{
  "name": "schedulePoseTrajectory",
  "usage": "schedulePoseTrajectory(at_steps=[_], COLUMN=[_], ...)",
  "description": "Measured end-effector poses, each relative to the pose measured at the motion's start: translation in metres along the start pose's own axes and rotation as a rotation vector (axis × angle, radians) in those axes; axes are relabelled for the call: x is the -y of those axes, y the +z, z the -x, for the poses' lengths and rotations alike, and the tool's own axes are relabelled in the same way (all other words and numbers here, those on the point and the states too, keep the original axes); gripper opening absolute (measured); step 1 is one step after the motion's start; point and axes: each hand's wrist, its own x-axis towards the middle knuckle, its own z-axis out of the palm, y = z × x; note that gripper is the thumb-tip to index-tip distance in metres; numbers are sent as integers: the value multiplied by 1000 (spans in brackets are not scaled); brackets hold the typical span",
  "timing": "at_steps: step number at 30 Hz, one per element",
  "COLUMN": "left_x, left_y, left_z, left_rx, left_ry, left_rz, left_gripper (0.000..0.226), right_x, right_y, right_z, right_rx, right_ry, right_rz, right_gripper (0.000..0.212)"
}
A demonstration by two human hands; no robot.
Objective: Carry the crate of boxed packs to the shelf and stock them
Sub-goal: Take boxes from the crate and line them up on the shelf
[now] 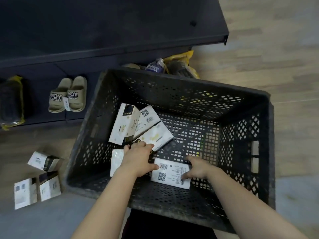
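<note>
Pack (170, 175) being spanned by right hand (198, 168), fingers spread; left hand (138, 157) being laid flat on second pack (155, 135); likely light, stiff, edge-grippable.

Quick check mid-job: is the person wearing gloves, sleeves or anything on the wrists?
No gloves: the left hand and right hand are bare. The left forearm and right forearm are bare down to the frame's edge, so no sleeves show. No watch, ring or band is visible. A dark garment shows between the arms at the bottom.
</note>
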Motion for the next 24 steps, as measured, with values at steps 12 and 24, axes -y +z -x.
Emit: schedulePoseTrajectory(at_steps=[12,24], left_x=[1,2], left_y=[11,0], left_z=[-13,-6], left_rx=[-2,-24], left_ry=[33,37], left_rz=[-1,-2], left_gripper=[80,81], right_x=[-3,1], right_y=[18,18], right_z=[-16,-16], right_rx=[15,-65], right_ry=[54,39], right_rz=[-163,-36], right_gripper=[66,64])
